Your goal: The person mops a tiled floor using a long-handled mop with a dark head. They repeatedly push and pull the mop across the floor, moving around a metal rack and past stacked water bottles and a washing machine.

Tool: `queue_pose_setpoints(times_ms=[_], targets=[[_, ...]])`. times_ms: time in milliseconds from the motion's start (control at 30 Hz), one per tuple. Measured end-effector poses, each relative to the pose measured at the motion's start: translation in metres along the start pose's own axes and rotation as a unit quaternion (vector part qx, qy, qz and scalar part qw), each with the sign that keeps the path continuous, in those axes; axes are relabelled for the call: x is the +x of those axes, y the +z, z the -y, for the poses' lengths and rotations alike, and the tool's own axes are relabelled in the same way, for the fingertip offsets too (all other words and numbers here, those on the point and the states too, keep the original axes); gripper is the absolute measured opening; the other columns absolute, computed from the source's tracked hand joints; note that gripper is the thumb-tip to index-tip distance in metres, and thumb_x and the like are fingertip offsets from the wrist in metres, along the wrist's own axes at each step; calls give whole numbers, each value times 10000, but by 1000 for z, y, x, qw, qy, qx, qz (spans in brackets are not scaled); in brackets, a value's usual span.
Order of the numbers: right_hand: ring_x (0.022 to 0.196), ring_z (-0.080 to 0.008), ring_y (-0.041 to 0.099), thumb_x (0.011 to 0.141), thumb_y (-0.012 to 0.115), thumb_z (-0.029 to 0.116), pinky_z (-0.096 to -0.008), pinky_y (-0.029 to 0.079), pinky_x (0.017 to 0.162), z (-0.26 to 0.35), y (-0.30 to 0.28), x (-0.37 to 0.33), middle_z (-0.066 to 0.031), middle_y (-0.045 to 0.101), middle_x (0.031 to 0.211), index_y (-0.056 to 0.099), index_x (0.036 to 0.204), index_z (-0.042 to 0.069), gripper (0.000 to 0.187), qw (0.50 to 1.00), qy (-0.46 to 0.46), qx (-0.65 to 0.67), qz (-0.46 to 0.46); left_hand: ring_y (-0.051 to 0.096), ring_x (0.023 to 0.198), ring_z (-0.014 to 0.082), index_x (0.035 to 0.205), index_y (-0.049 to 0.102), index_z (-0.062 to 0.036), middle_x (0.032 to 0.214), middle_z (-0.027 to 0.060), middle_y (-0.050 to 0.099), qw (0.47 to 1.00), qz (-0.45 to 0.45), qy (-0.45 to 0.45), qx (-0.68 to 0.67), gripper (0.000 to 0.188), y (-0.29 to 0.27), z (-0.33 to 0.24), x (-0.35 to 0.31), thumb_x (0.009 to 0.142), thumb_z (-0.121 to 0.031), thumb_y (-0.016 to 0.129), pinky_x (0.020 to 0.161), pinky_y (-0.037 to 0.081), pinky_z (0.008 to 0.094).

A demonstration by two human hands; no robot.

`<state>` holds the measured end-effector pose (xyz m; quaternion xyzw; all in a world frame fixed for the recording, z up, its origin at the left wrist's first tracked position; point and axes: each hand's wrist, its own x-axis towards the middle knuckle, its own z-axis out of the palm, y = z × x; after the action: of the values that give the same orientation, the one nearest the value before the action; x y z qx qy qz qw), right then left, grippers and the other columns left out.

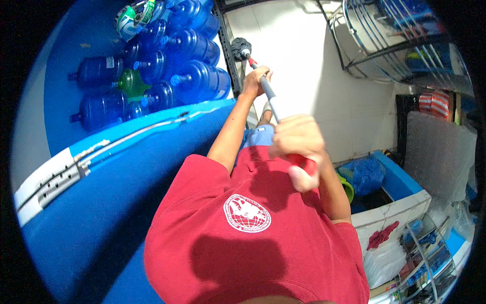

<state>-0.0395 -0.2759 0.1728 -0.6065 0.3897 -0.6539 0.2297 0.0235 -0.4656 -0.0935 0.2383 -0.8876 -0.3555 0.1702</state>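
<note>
A mop with a grey handle (pixel 272 97) runs from in front of my chest down toward the floor. Its dark grey mop head (pixel 239 49) lies on the pale tiles beside a black metal frame. Lower on the handle, near a red collar, my left hand (pixel 257 82) is wrapped round it. My right hand (pixel 298 138) grips the upper end, where a red grip (pixel 304 163) shows by the thumb; this hand is slightly blurred.
Several blue water jugs (pixel 202 81) lie stacked at the left, behind a blue partition (pixel 152 147). A wire rack (pixel 395 45) stands at the far right. At the near right are a white-and-blue basin (pixel 400 205) and a metal rack (pixel 428 258). Light floor tiles (pixel 288 35) stretch ahead.
</note>
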Motion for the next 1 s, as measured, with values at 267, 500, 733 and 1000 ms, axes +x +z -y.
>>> queue_pose_setpoints(times_ms=[267,500,733,1000], targets=[[515,-303,492,533,598,208,-401,395,490,-139,56,43,-87,460,556,489,650,79,205,995,-15,-60,78,590,910,288,1036,570,-139,1037,103,572,942,32,-211,-258,258,-25,147,77,787,-86,614,767,483,378],[512,-304,494,525,480,67,-406,412,513,-156,40,52,-104,467,554,531,653,49,139,994,78,-75,-34,426,1280,345,1103,550,-179,1338,178,489,987,89,-24,134,438,-39,160,119,697,-135,708,1019,361,459],[436,-183,432,734,434,291,-317,318,435,-15,-43,48,-100,531,555,602,643,-38,380,943,179,-81,-267,638,820,312,837,656,-37,824,143,669,945,283,145,-81,164,-8,34,135,759,-177,692,750,499,376],[318,-122,454,869,407,345,-265,413,366,117,-163,21,-37,481,417,567,650,31,415,960,98,6,-262,593,692,367,776,560,-53,691,155,589,837,436,189,-272,161,102,-119,72,655,-134,631,601,437,453]])
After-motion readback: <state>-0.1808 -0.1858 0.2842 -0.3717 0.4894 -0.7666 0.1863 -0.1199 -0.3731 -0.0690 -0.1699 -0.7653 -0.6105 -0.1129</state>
